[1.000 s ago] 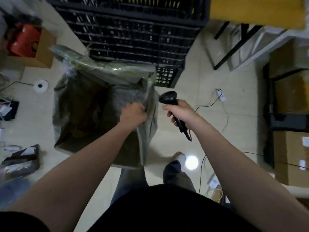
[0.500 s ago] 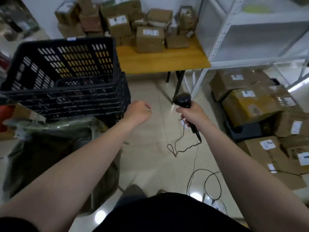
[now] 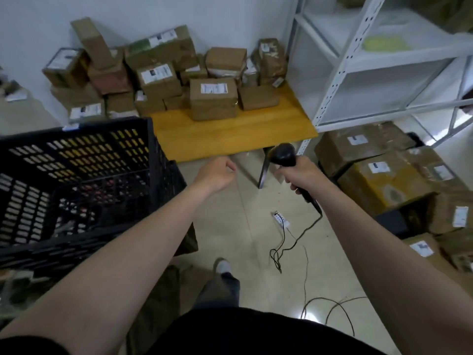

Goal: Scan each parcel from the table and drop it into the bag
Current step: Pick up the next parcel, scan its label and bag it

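Several brown cardboard parcels (image 3: pixel 213 98) with white labels are piled at the back of a yellow wooden table (image 3: pixel 230 134). My left hand (image 3: pixel 216 175) hovers just short of the table's front edge, empty, fingers loosely curled. My right hand (image 3: pixel 299 175) grips the handle of a black barcode scanner (image 3: pixel 282 155), whose head points toward the table. Only a dark green edge of the bag (image 3: pixel 153 303) shows at the bottom left, under my left forearm.
A black plastic crate (image 3: pixel 76 180) stands at the left, close to my left arm. White metal shelving (image 3: pixel 358 73) rises at the right, with more boxes (image 3: pixel 384 175) on the floor below it. A power strip (image 3: pixel 280 219) and the scanner cable (image 3: pixel 294 242) lie on the tiled floor.
My view has swung up from the bag to the table. My left hand let go of the bag's rim and moved toward the parcels; the right still holds the scanner.
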